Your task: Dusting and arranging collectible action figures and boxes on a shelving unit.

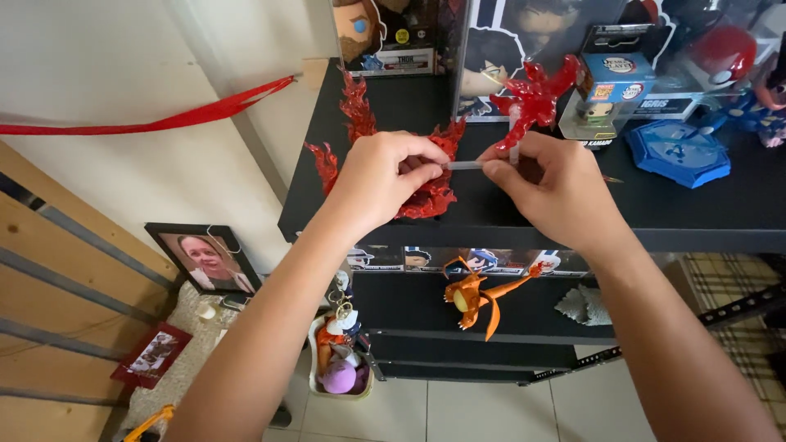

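Left hand (385, 180) and right hand (557, 192), fingertips pinched shut on opposite ends of a short clear rod (464, 165) held level above the black shelf (712, 214). The right hand apparently also grips the stem of a red translucent flame piece (534, 94). Further red flame parts (426, 196) lie beneath the left hand; a blue hexagonal base (678, 152) sits to the right.

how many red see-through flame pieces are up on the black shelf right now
3: a tall flame at the back left, a flame base under the left hand, and one on a clear rod pinched by the right hand. Hands may hide more.
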